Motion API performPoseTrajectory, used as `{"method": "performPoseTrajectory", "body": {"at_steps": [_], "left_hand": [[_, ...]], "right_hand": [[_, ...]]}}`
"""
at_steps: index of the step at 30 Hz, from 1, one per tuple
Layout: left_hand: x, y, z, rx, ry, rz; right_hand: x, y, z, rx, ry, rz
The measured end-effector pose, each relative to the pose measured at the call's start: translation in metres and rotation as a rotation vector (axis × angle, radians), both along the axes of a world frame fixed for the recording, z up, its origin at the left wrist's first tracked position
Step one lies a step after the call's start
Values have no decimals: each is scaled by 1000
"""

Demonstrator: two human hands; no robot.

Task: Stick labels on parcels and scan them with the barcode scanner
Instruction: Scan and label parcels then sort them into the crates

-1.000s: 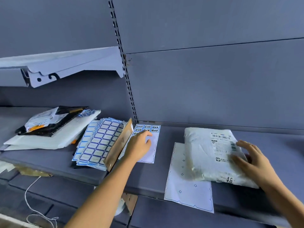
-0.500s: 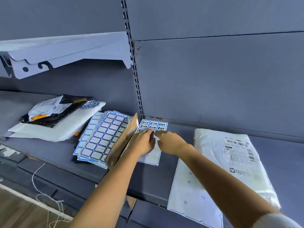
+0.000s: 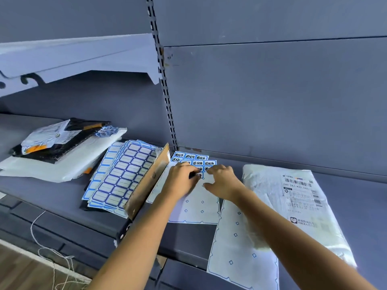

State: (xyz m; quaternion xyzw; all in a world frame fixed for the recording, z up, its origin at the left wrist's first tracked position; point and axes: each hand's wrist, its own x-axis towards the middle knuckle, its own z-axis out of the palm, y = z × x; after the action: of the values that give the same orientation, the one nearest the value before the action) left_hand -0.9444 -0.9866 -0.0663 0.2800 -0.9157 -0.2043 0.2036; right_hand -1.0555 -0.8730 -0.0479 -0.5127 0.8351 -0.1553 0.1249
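A label sheet (image 3: 193, 208) lies on the grey shelf (image 3: 366, 201); only its top rows still carry blue labels (image 3: 190, 157) with black writing. My left hand (image 3: 181, 181) rests on the sheet with curled fingers, holding it down by a label at its fingertips. My right hand (image 3: 225, 182) hovers just right of it, fingers spread, fingertips touching the labels. A white parcel (image 3: 270, 208) with a printed barcode label (image 3: 301, 195) lies to the right, untouched. No scanner is in view.
A stack of blank blue label sheets (image 3: 125, 174) and a cardboard piece (image 3: 149, 183) lie left of my hands. Further left is a pile of parcels (image 3: 62, 151). An empty backing sheet (image 3: 234, 248) overhangs the shelf edge. A white string (image 3: 52, 254) hangs below.
My right hand left the white parcel and came across to the label sheet beside my left hand. The left hand stayed on the sheet. The view shifted right and closer.
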Motion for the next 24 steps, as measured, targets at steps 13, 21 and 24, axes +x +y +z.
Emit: {"method": "performPoseTrajectory", "body": {"at_steps": [13, 21, 24], "left_hand": [[6, 19, -16, -99, 71, -6], [-7, 31, 11, -120, 354, -73], [-32, 50, 46, -183, 456, -167]], "right_hand": [[-3, -3, 15, -373, -917, -544], [-11, 27, 44, -510, -1189, -325], [-34, 59, 74, -763, -1281, -260]]}}
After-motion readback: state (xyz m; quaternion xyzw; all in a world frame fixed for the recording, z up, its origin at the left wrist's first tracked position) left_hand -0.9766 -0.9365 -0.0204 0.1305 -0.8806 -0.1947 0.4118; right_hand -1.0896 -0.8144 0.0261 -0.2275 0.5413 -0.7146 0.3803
